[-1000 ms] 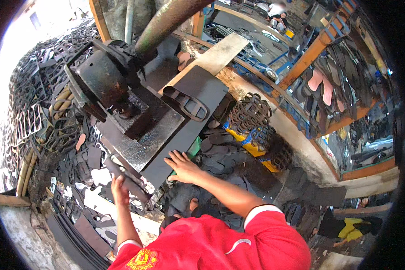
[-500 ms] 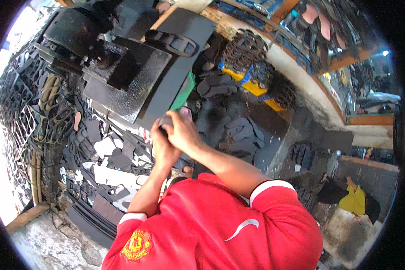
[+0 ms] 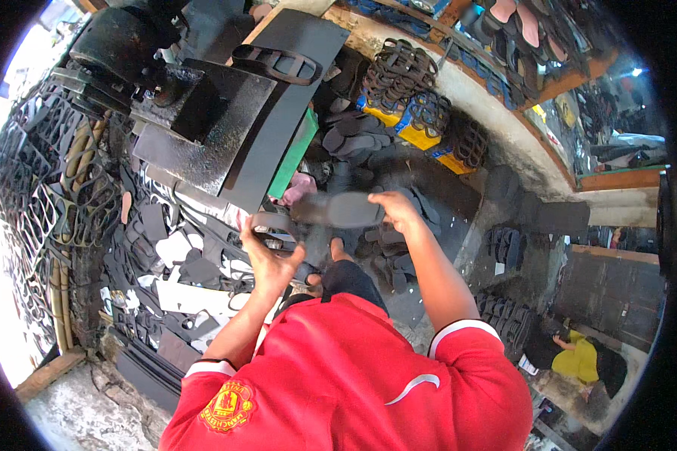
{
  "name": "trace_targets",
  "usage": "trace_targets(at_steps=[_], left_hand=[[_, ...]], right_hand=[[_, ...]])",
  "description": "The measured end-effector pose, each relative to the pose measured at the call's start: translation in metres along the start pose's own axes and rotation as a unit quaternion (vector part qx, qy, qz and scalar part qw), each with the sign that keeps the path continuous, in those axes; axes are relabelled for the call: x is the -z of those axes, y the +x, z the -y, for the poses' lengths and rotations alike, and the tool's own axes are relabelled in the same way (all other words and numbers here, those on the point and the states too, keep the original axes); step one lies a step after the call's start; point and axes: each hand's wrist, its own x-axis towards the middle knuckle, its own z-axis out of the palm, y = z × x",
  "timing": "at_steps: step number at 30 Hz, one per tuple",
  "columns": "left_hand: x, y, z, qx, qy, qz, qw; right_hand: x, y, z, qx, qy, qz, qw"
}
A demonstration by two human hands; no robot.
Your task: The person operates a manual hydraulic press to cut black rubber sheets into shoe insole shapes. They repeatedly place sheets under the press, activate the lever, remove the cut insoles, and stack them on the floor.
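My right hand [image 3: 399, 211] pinches one end of a dark grey sandal sole [image 3: 356, 210], which is smeared by motion and lies roughly level in front of me. Facing it, my left hand [image 3: 267, 258] has thumb and forefinger spread around a dark curved offcut [image 3: 272, 221], which rests in its grip beside the near corner of a dark grey sheet [image 3: 253, 169]. A green strip [image 3: 296, 154] shows along the sheet's right edge. On top of the sheet lies a dark sole-shaped ring [image 3: 278, 66].
A black machine [image 3: 120, 41] with a flat plate stands at the far left. Offcuts [image 3: 174, 248] litter the floor left of me. Ring-shaped pieces [image 3: 400, 74] hang over yellow-and-blue boxes at the back. Soles [image 3: 356, 139] are piled beyond my hands. Another person in yellow [image 3: 577, 357] is at right.
My hands were together at the sheet's near corner and have come apart. The right hand has moved right with the sole; the left has dropped slightly toward me, its fingers spread wider.
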Motion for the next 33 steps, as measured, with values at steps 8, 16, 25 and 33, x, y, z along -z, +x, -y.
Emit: trace_targets(at_steps=[8, 16, 25, 33], left_hand=[[0.002, 0.033, -0.009, 0.061, -0.014, 0.003, 0.998], [-0.017, 0.131, -0.047, 0.157, -0.109, -0.126, 0.974], [-0.024, 0.044, 0.050, 0.314, 0.165, -0.107, 0.929], [-0.014, 0.048, 0.046, 0.316, 0.157, -0.090, 0.931]], right_hand=[[-0.041, 0.066, -0.069, 0.249, -0.198, -0.079, 0.945], [-0.137, -0.014, 0.120, 0.401, -0.297, -0.037, 0.866], [-0.115, 0.232, 0.361, 0.548, -0.420, -0.154, 0.707], [-0.145, 0.220, 0.287, 0.599, -0.408, -0.020, 0.689]])
